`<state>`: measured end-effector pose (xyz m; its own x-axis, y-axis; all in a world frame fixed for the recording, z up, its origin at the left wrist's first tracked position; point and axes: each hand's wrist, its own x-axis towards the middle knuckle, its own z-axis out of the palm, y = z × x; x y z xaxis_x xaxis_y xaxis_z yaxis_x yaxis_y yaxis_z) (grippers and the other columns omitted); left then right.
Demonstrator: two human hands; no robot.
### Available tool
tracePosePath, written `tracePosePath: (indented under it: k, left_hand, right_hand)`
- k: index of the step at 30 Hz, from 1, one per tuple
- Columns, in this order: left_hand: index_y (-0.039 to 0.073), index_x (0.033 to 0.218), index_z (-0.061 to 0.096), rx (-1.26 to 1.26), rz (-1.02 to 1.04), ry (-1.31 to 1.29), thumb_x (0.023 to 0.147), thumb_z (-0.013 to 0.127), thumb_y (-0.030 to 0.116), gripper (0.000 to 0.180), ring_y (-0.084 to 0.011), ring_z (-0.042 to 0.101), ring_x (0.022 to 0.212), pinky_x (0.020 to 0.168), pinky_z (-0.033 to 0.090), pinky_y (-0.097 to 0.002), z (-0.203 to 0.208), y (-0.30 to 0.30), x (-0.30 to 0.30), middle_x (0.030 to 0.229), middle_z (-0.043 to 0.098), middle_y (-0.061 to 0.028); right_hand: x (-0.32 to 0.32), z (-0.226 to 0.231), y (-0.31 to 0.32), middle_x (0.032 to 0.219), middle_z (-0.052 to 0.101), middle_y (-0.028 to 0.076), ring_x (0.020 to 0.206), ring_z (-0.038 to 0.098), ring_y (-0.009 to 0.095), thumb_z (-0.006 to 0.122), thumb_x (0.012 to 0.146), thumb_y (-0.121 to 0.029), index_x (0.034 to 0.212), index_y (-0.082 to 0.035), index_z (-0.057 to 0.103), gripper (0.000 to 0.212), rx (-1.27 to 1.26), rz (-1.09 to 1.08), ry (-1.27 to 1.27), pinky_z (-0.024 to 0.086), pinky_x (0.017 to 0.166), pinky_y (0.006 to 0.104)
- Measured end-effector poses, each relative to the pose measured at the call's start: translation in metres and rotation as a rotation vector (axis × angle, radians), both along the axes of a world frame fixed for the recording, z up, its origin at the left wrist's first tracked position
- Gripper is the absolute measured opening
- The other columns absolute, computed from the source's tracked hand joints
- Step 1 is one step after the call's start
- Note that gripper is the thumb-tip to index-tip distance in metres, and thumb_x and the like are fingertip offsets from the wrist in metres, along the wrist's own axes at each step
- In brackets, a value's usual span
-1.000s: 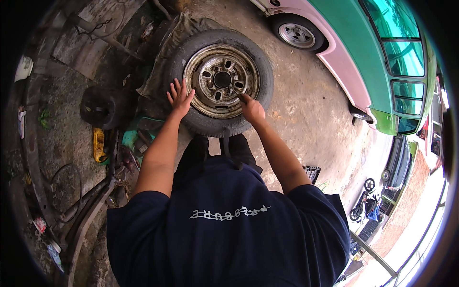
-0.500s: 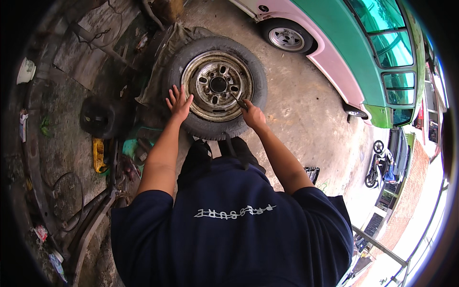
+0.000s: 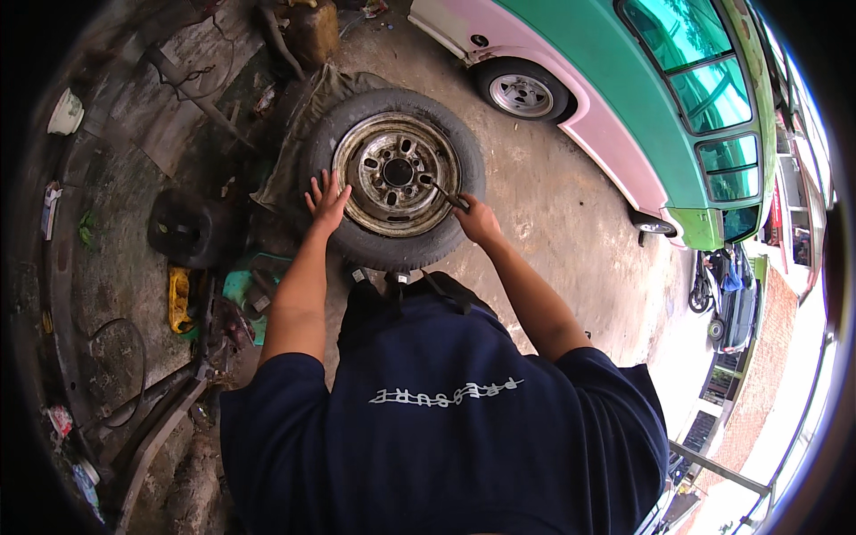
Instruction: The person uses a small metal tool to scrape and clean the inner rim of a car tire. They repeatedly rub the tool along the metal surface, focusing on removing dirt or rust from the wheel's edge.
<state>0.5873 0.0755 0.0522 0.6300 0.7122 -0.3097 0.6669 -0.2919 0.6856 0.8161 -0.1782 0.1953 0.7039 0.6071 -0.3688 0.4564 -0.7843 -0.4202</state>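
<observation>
A wheel (image 3: 397, 183) faces me with its rusty, pale steel rim (image 3: 437, 147) and worn black tyre (image 3: 462, 134). My left hand (image 3: 327, 205) rests on the tyre's left side, fingers spread, the fingertips reaching the rim edge. In my right hand (image 3: 479, 220), at the lower right of the wheel, is a slim metal rod-like tool (image 3: 443, 189). Its tip is at the rim's inner disc, near a bolt hole right of the centre opening. The grip end is hidden in my fingers, so its exact kind does not show.
A green and pink van (image 3: 615, 116) stands at the upper right. Left of me lie a dark round container (image 3: 183, 223), a yellow part (image 3: 180, 299), a teal tray (image 3: 239, 290) and metal bars (image 3: 160, 446). A brownish block-like object (image 3: 312, 36) stands beyond the wheel.
The view has shifted, so the wheel sits slightly lower and further left. My right hand has drawn outward from the wheel's centre, showing more of the tool. My left hand stays on the tyre.
</observation>
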Motion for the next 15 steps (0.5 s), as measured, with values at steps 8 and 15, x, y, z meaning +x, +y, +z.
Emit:
tracePosePath:
  k: [8,15]
  left_hand:
    - [0.014,0.155,0.029,-0.143,0.255,-0.297,0.101,0.034,0.059,0.070,-0.0311,0.014,0.151,0.119,0.010,-0.0502,0.005,-0.010,-0.012,0.164,0.016,-0.0120]
    - [0.003,0.147,0.041,-0.182,0.326,-0.506,0.105,0.040,0.044,0.059,-0.0285,0.034,0.144,0.116,0.026,-0.0357,0.031,-0.035,-0.041,0.153,0.040,-0.0161]
  right_hand:
    - [0.035,-0.006,-0.025,0.111,0.068,0.025,0.107,0.064,0.041,0.066,0.087,-0.035,0.130,-0.013,0.060,0.048,0.182,-0.002,0.069,0.050,0.091,0.0465]
    - [0.056,-0.028,-0.052,0.104,0.069,0.026,0.101,0.067,0.039,0.067,0.087,-0.033,0.129,-0.010,0.061,0.049,0.264,-0.035,0.159,0.051,0.088,0.0439]
